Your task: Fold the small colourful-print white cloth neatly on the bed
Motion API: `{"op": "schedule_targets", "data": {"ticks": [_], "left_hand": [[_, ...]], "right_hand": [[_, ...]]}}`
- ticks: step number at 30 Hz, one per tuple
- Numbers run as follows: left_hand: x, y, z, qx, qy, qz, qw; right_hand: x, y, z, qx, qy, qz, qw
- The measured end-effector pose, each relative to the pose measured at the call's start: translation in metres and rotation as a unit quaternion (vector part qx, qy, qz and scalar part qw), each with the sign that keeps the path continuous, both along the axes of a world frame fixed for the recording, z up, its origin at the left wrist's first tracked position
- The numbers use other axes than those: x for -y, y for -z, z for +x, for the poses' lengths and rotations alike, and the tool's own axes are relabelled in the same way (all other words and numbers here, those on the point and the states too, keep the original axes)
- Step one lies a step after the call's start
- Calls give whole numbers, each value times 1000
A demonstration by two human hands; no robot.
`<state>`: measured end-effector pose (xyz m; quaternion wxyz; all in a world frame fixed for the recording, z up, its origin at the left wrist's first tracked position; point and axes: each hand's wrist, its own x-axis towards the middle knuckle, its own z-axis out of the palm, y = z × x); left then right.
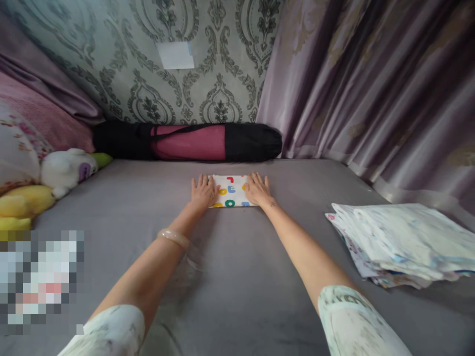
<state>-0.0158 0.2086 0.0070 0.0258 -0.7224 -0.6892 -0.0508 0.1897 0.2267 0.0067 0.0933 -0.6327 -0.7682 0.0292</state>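
Observation:
A folded white cloth (232, 193) with colourful printed shapes lies flat on the grey sheet (237, 277). My left hand (204, 192) rests palm down over its left end, fingers spread and pointing away from me. Over the right end lies my right hand (258, 189), also flat with the fingers apart. Neither hand grips the cloth. The cloth's two ends are partly hidden under the hands.
At the right lies a stack of light-coloured cloths (411, 242). A long black and maroon bag (189, 142) runs along the patterned wall. Plush toys (67, 170) sit at the left, and purple curtains (334, 84) hang on the right.

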Motion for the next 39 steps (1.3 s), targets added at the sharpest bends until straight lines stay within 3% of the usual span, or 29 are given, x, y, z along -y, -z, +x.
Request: {"op": "schedule_targets", "data": {"ticks": [5,9,16,22,28,35,39], "left_hand": [[24,3,36,27,7,15,999],[30,12,39,36,8,13,999],[25,15,11,32,69,-2,997],[24,4,-5,37,103,-66,992],[2,-5,-2,51,39,-12,998],[-14,13,-10,53,21,-50,997],[-14,15,-11,61,20,-46,997]], "right_hand": [[28,4,-40,-26,-45,66,996],[37,10,-50,-36,-34,63,997],[29,9,-27,-20,-69,0,997],[21,4,-10,-4,-85,-65,994],[4,-7,-11,-28,-36,-24,999],[-8,8,-4,-37,-2,-50,998],[-8,11,-3,-40,-2,-45,998]]}}
